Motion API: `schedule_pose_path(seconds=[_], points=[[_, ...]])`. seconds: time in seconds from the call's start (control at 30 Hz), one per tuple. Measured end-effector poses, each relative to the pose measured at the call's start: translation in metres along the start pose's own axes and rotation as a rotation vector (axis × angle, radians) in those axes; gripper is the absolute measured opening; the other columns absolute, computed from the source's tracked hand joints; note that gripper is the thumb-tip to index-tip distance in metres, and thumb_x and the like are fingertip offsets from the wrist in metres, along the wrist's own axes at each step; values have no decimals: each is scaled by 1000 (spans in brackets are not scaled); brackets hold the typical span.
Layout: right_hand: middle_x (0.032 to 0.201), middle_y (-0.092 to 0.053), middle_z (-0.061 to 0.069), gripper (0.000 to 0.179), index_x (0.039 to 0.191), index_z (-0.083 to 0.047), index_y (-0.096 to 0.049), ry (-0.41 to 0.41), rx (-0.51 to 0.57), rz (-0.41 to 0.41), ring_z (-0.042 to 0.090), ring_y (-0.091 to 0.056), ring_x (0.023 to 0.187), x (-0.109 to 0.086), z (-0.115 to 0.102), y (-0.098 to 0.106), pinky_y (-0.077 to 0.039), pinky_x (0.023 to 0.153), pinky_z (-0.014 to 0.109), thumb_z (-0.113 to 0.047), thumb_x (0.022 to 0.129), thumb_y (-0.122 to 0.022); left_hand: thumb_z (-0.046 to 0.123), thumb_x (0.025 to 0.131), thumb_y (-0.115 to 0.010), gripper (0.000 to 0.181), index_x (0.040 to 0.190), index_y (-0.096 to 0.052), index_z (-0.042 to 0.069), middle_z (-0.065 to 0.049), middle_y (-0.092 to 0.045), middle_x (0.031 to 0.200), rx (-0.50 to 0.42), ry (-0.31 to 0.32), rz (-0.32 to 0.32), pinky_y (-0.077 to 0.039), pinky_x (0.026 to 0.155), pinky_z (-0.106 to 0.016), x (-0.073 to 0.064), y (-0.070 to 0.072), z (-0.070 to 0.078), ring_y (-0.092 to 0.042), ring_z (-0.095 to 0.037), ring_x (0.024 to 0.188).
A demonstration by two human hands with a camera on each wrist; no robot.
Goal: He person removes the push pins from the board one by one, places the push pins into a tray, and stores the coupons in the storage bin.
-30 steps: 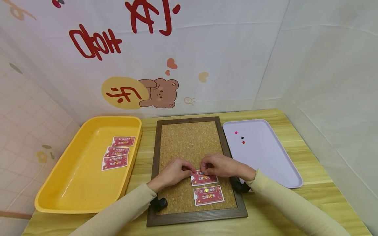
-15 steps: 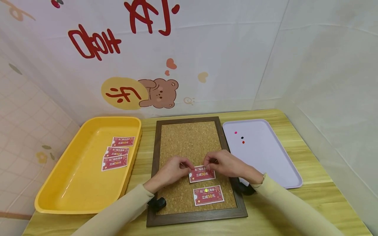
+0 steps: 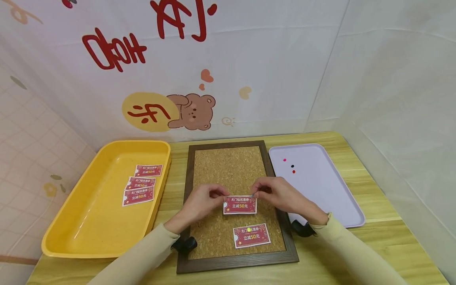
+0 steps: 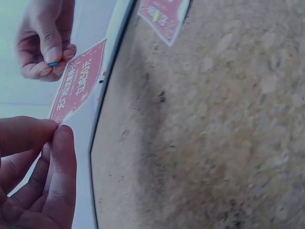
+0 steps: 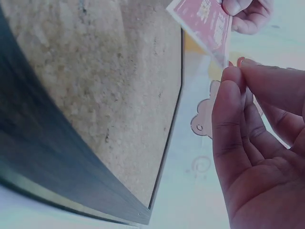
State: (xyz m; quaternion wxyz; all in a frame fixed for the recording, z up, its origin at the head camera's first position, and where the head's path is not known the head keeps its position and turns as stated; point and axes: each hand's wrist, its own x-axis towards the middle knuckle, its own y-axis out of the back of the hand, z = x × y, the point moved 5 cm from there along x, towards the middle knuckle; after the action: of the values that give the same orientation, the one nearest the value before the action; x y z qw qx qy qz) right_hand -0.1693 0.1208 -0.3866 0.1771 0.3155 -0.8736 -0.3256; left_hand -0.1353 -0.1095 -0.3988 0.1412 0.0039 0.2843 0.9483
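above the brown-framed cork board (image 3: pixel 228 168), the left hand (image 3: pixel 204 201) pinches a red rectangular paper coupon (image 3: pixel 240 206) by one upper corner and the right hand (image 3: pixel 281 194) pinches a small blue pin (image 4: pixel 53 64) near the other, probably so the coupon stays flat.

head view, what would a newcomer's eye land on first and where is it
Probably the large yellow tray on the left of the table, with three red coupons in it. At the centre, the left hand pinches a red coupon over the framed corkboard, and the right hand holds a small blue pin near its other upper corner. On the wall behind, big red characters and a cartoon bear also stand out.
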Motion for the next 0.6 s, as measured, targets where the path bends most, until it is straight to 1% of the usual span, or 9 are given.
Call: schedule_pose_path(seconds=[0.17, 0.27, 0.4, 0.6], points=[[90, -68, -10, 9, 96, -17, -72, -5, 24, 36, 7, -59, 78, -5, -2, 7, -52, 70, 26, -8, 97, -72, 8, 93, -73, 10, 97, -79, 14, 4, -74, 94, -4, -26, 53, -52, 67, -26, -3, 11, 4, -63, -10, 78], [89, -69, -9, 7, 96, -15, -72, -7, 31, 60, 7, -59, 78, -8, -2, 12, -52, 70, 26, -9, 96, -73, 6, 93, -73, 11, 98, -80, 12, 3, -75, 95, -32, -43, 71, -52, 67, -25, -5, 17, 6, -64, -11, 78], [89, -69, -8, 9, 95, -16, -71, 2, 32, 95, 8, -61, 79, -12, -3, 18, -52, 71, 26, -8, 96, -74, 6, 93, -74, 10, 99, -81, 10, 0, -75, 96, -68, -58, 85, -52, 67, -24, -8, 26, 8, -65, -12, 78], [90, -68, -10, 13, 95, -18, -71, -11, 43, 133, 9, -62, 81, -18, 0, 28, -53, 74, 25, -5, 95, -74, 9, 96, -73, 10, 102, -81, 11, -2, -75, 101, -99, -21, 98, -50, 67, -26, -15, 41, 8, -63, -15, 80]])
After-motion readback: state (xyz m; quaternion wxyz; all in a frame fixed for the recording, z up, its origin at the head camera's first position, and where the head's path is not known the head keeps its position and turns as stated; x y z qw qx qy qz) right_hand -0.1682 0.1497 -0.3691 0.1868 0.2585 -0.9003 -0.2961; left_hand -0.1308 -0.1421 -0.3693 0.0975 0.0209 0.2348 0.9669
